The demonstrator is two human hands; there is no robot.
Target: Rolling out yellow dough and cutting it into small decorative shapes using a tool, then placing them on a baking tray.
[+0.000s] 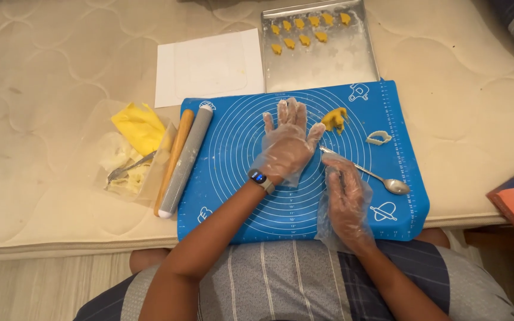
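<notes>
Left hand (287, 142) flat on the blue silicone mat (233, 178), fingers spread, grip wide, holding nothing. Right hand (346, 193) just right of mat centre, grip narrow at metal spoon (373, 177) handle. Lumpy yellow dough (335, 119) up-right of centre; mat's left half open.

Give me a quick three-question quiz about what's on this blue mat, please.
1. True or false: the left hand lies flat, palm down, on the blue mat.
2. Which is nearest the right hand? A) spoon B) rolling pin C) baking tray
3. What yellow thing lies on the mat just right of the left hand's fingers?

Key:
1. True
2. A
3. A lump of yellow dough, beside a small white cutter.
</notes>
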